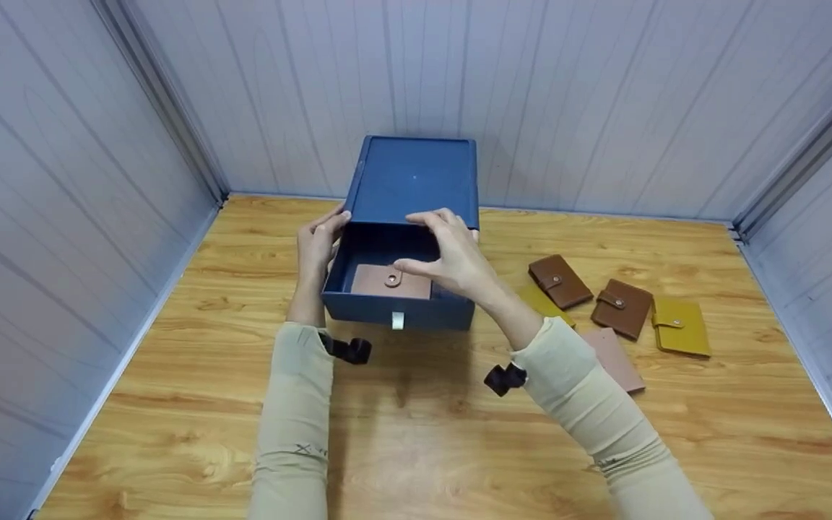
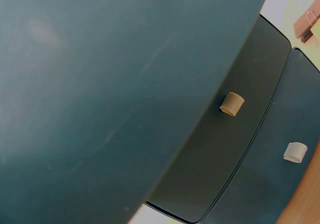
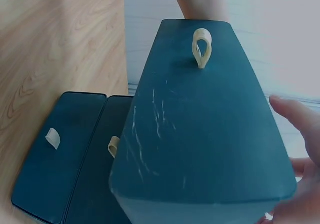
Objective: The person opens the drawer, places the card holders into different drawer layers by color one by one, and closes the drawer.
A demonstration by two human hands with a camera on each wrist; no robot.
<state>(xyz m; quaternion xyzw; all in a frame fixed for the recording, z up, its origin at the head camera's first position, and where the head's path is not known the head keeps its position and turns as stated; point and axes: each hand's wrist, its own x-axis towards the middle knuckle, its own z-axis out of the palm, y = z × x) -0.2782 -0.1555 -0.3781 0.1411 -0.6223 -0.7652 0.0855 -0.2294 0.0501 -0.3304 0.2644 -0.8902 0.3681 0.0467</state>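
Note:
A blue drawer cabinet (image 1: 416,180) stands against the back wall with its top drawer (image 1: 344,309) pulled out. Inside the drawer, near its front, lies a pink card wallet (image 1: 373,282) with a snap strap. My left hand (image 1: 318,242) rests against the cabinet's left side, fingertips at the top front corner. Over the drawer's right side, my right hand (image 1: 456,256) has thumb and fingers spread, the thumb overlapping the wallet in the head view. In the right wrist view, the right hand (image 3: 302,144) shows beyond the drawer front (image 3: 200,124), holding nothing.
On the wooden table to the right lie two brown wallets (image 1: 562,282), a yellow wallet (image 1: 682,328), another yellow one partly covered, and a pink one (image 1: 618,361) partly behind the right sleeve. Two lower drawers (image 2: 260,73) with pull tabs are closed. Pale panels (image 1: 568,94) enclose the table.

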